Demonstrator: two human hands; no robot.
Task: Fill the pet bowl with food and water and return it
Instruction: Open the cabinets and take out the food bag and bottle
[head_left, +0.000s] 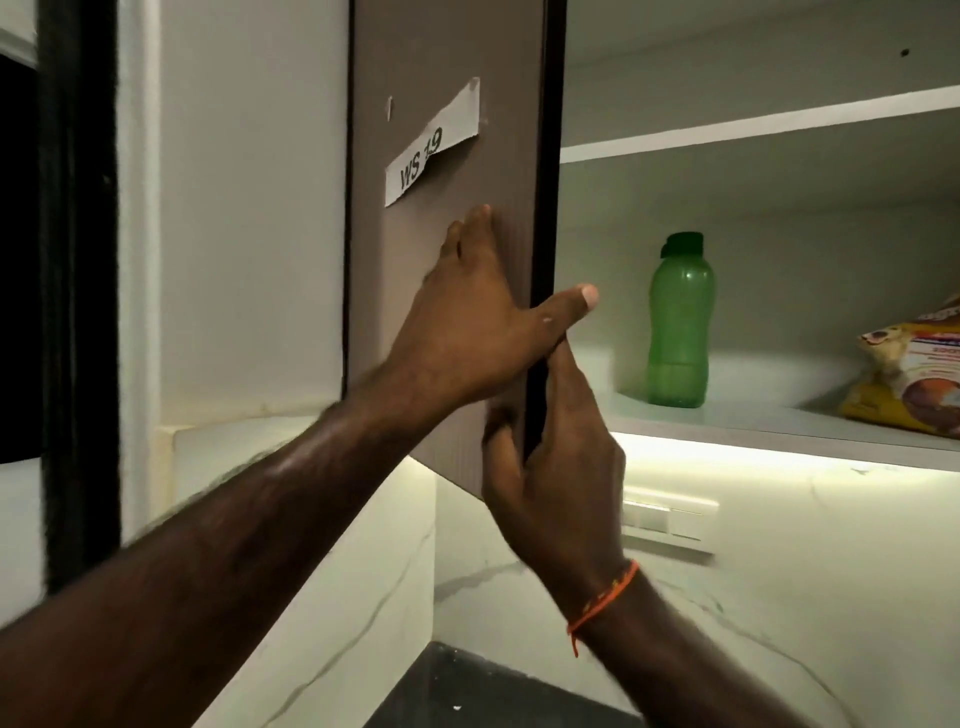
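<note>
Two hands hold the brown door (447, 62): left hand (467, 332) flat, fingers straight; right hand (556, 447) grips its edge. Green bottle (679, 322) stands beyond the fingers.

Both arms raised, left hand (467, 332) flat, right hand (556, 457) in curled grip.

A brown cabinet door (447, 312) stands open, bearing a peeling paper label (431, 143) marked "WS 19". A white switch plate (667, 522) sits on the marbled wall (805, 571), lower right.
</note>
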